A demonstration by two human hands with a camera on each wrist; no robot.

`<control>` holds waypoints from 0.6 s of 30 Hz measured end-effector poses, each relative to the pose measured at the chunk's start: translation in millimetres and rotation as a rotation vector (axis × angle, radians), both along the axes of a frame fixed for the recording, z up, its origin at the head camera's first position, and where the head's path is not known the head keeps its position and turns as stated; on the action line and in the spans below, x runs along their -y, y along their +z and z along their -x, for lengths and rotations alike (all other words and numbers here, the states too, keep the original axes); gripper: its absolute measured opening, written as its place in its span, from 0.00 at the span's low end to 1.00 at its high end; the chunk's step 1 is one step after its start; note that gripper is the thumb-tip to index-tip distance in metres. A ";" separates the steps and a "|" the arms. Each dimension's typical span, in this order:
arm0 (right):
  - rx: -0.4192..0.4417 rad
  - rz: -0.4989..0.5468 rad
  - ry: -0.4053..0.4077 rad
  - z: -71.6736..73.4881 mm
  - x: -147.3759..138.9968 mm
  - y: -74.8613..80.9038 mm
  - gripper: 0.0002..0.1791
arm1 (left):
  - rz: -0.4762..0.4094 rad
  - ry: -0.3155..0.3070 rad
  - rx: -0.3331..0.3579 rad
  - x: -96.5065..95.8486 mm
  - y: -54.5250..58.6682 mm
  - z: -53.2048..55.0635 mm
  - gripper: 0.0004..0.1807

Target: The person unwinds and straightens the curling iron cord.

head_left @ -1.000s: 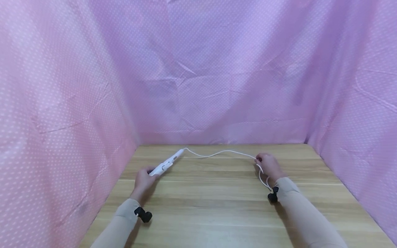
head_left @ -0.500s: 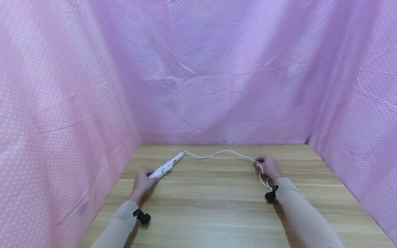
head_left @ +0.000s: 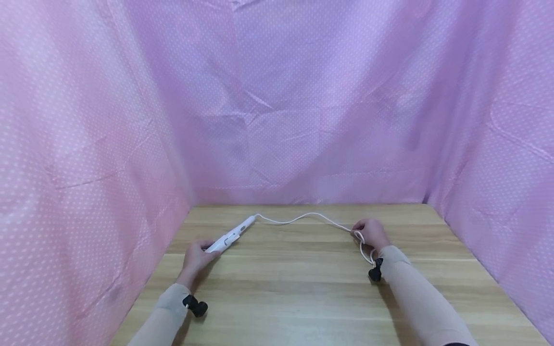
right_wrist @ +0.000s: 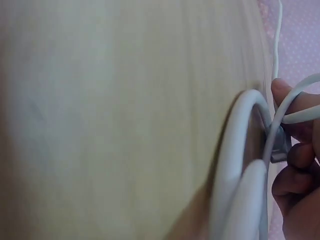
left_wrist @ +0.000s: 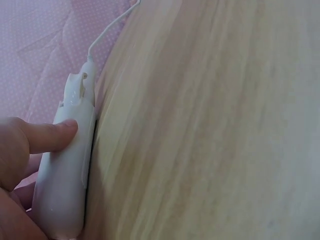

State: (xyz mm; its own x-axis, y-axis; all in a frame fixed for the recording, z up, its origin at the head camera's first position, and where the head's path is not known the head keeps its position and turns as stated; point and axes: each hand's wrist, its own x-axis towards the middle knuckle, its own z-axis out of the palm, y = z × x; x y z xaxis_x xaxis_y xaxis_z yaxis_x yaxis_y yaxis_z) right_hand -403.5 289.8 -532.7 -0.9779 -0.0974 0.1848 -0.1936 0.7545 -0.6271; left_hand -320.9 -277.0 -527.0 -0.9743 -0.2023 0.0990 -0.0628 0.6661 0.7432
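A long white hair curling iron [head_left: 229, 236] lies slanted at the left of the wooden table, its corded end pointing away. My left hand [head_left: 197, 260] grips the near, rounded end; in the left wrist view the thumb presses on the white body [left_wrist: 62, 165] below a raised lever [left_wrist: 75, 89]. The white cord [head_left: 298, 217] runs in a wave across the back to my right hand [head_left: 373, 232], which pinches it. Loops of cord [right_wrist: 232, 150] hang beside those fingers in the right wrist view. A small grey piece [right_wrist: 281, 146] shows between the fingers, partly hidden.
The wooden table [head_left: 285, 288] is bounded by pink dotted cloth [head_left: 277, 144] at the back and both sides. Black wrist cameras [head_left: 195, 305] are strapped over the beige sleeves [head_left: 421, 298].
Both hands have drawn slightly toward the person. The curling iron has slid a little nearer with the left hand, and the cord between the hands has followed, keeping its wave.
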 end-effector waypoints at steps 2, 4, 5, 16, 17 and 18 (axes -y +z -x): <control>-0.018 -0.036 0.010 0.9 0.5 -0.3 0.03 | 0.004 0.003 -0.010 0.9 -1.4 0.4 0.25; -0.041 -0.060 0.030 2.8 -0.2 -0.6 0.02 | 0.013 0.000 -0.024 1.2 -2.0 1.1 0.25; -0.052 -0.060 0.049 3.8 -1.4 -0.5 0.02 | 0.019 -0.001 -0.031 1.1 -2.1 1.5 0.25; 0.023 0.101 0.051 0.8 -42.4 24.7 0.12 | 0.120 -0.067 0.020 6.9 8.8 4.7 0.28; 0.016 0.092 0.050 1.3 -46.2 29.9 0.13 | 0.127 -0.065 0.031 7.8 12.8 5.4 0.29; 0.006 0.081 0.051 2.0 -49.0 36.1 0.13 | 0.130 -0.066 0.037 8.4 18.0 6.3 0.29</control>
State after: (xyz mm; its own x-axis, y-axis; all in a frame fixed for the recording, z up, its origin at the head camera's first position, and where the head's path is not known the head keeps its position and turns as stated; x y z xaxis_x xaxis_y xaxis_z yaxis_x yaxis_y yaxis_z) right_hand -405.5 338.8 -496.6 -0.9732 -0.1323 0.1881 -0.2267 0.6907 -0.6867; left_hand -327.2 -285.4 -509.1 -0.9885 -0.1256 0.0840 -0.0415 0.7604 0.6481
